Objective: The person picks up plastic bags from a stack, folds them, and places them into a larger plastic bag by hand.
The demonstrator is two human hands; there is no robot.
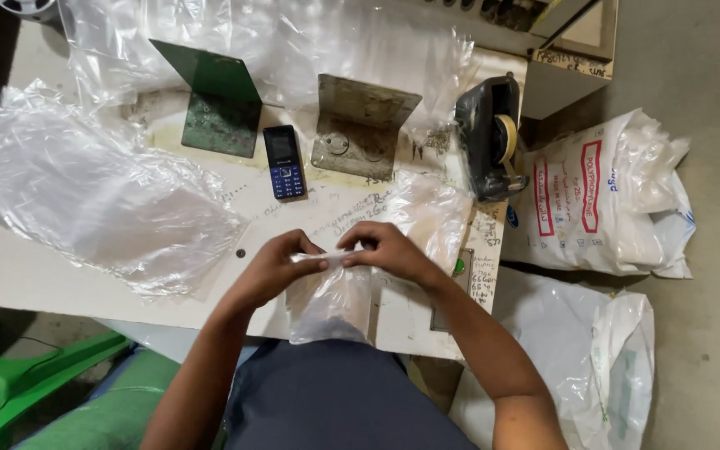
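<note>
What fills the small clear plastic bag (pixel 331 300) is hard to make out — something pale and cloudy. Its lower end hangs past the near edge of the worn white table (pixel 35 267), so its long axis runs from the pinched mouth down toward the person's lap. The left hand (pixel 272 268) and right hand (pixel 389 250) both pinch the bag's folded top between fingertips, almost meeting. Toward the left edge lies a heap of loose clear plastic bags (pixel 102 196). Near the far edge stand a green metal bracket (pixel 218 104) and a grey metal bracket (pixel 358 125), a dark blue keypad phone (pixel 284 162) between them. A black tape dispenser (pixel 487 137) sits at the right edge. On the floor beyond, a white woven sack (pixel 602 196) holds white material — its far side is cut off from view.
</note>
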